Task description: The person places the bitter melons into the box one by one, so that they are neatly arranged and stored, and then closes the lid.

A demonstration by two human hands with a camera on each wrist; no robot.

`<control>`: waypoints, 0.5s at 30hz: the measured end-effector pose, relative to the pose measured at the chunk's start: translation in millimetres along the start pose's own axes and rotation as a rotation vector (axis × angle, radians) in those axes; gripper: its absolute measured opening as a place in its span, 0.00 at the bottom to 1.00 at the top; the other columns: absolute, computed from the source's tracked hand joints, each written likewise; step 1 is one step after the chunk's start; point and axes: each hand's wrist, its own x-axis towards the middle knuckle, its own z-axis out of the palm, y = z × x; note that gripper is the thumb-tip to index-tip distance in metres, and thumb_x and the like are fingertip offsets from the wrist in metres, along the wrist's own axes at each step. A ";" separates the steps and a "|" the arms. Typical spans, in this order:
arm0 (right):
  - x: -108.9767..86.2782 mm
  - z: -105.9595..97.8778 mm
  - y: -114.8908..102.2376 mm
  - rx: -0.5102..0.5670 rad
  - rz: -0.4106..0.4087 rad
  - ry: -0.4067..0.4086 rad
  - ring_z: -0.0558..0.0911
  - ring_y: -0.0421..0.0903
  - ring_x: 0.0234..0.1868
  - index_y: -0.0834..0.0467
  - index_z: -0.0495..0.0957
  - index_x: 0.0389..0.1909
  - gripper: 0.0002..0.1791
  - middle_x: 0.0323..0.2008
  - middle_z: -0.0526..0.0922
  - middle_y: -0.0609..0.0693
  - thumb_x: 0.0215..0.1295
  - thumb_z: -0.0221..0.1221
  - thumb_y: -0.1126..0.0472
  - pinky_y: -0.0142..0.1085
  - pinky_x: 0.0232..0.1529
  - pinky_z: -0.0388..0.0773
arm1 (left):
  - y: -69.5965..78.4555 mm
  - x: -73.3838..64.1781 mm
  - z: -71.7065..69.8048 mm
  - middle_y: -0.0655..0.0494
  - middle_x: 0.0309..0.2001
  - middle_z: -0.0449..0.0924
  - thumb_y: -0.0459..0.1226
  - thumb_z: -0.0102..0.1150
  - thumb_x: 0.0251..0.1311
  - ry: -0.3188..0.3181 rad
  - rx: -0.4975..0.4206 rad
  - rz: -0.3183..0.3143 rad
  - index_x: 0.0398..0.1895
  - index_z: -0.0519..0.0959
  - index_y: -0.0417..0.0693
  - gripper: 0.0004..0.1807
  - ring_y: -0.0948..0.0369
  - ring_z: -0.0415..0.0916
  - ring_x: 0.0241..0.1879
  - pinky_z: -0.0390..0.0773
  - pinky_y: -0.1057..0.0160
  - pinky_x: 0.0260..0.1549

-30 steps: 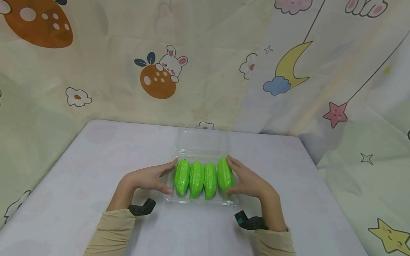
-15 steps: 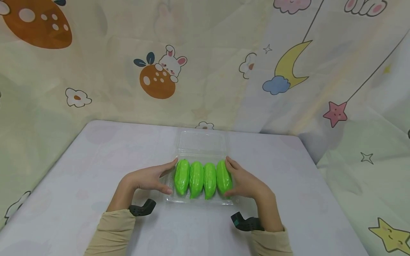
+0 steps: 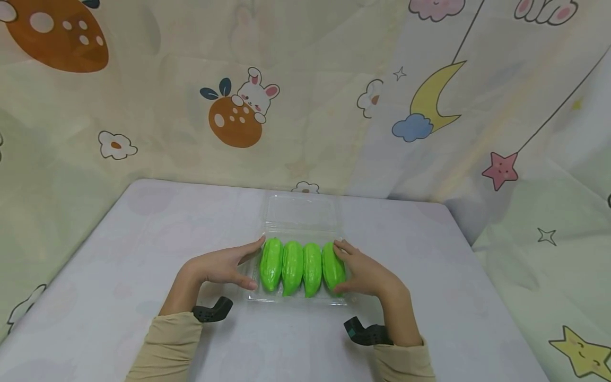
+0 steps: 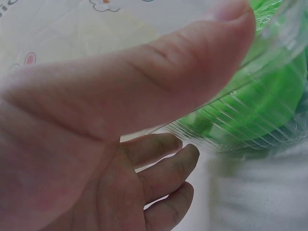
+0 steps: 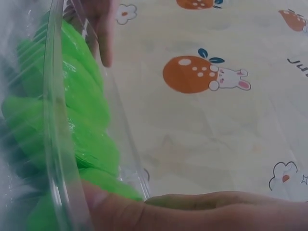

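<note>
Several bright green, shiny, elongated vegetables with pointed ends (image 3: pixel 293 268) stand side by side in a clear plastic clamshell box (image 3: pixel 258 298). My right hand (image 3: pixel 369 270) holds the rightmost green vegetable (image 3: pixel 332 268), fingertips at its far end and thumb near its close end. In the right wrist view the thumb (image 5: pixel 98 199) reaches inside the box wall. My left hand (image 3: pixel 221 265) rests at the box's left side, index fingertip near the far corner, thumb near the front. In the left wrist view its thumb (image 4: pixel 192 57) overlaps the rim while the other fingers extend loosely below.
The box's clear lid (image 3: pixel 302 211) lies folded back, away from me. A white-covered table (image 3: pixel 157 239) is beneath, with a printed cloth (image 3: pixel 310 79) hanging behind it. Each wrist carries a black camera mount (image 3: pixel 213 310).
My right hand has moved slightly left, bringing the rightmost green vegetable closer to its neighbour and a little nearer to me. The left hand stays at the box's side.
</note>
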 end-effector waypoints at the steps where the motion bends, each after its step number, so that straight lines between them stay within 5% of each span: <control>1: -0.1 -0.1 0.4 0.002 -0.003 -0.001 0.51 0.54 0.75 0.62 0.54 0.72 0.53 0.75 0.51 0.52 0.48 0.72 0.51 0.51 0.70 0.59 | 0.3 0.0 0.1 0.52 0.76 0.42 0.52 0.71 0.46 0.000 0.002 0.001 0.76 0.41 0.51 0.61 0.51 0.41 0.75 0.51 0.45 0.70; 15: 2.3 1.4 3.2 -0.002 0.002 0.010 0.50 0.53 0.75 0.61 0.55 0.72 0.48 0.74 0.53 0.53 0.55 0.68 0.51 0.52 0.72 0.51 | 2.2 0.1 0.0 0.52 0.76 0.41 0.52 0.71 0.46 0.003 0.005 0.007 0.76 0.42 0.50 0.61 0.51 0.41 0.75 0.51 0.46 0.70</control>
